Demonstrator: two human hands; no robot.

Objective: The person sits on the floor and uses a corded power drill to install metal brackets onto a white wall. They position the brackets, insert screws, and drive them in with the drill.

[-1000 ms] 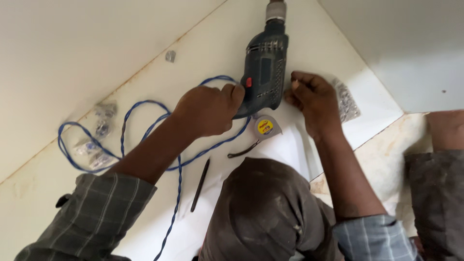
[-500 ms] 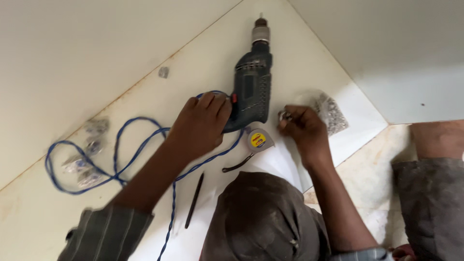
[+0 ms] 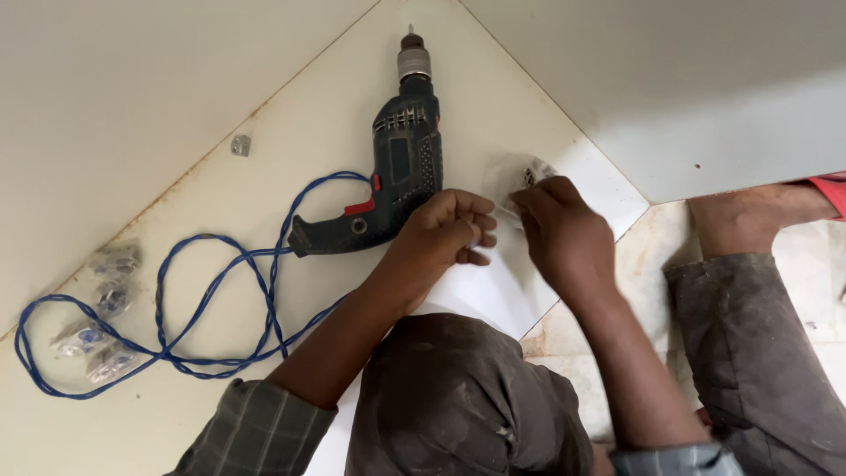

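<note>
My left hand (image 3: 445,234) and my right hand (image 3: 564,234) meet over a white board (image 3: 291,106). Between them is a small clear plastic bag of screws (image 3: 515,181). My right hand's fingers pinch the bag from the right. My left hand's curled fingers touch its lower left edge. A blue-grey power drill (image 3: 401,167) lies on the board just left of my left hand, bit pointing away from me. Its blue cord (image 3: 211,300) loops across the board to the left. My knee (image 3: 458,397) hides the board below my hands.
Several small clear bags of fittings (image 3: 101,304) lie inside the cord loops at the far left. A small metal bracket (image 3: 240,145) sits near the board's upper edge. Another white panel (image 3: 687,79) stands at the upper right. My other leg and foot (image 3: 749,291) rest on the tiled floor (image 3: 648,256).
My left hand has let go of the drill and moved right to meet my right hand at the bag. The drill now lies alone, and the tape measure and pencil are out of sight.
</note>
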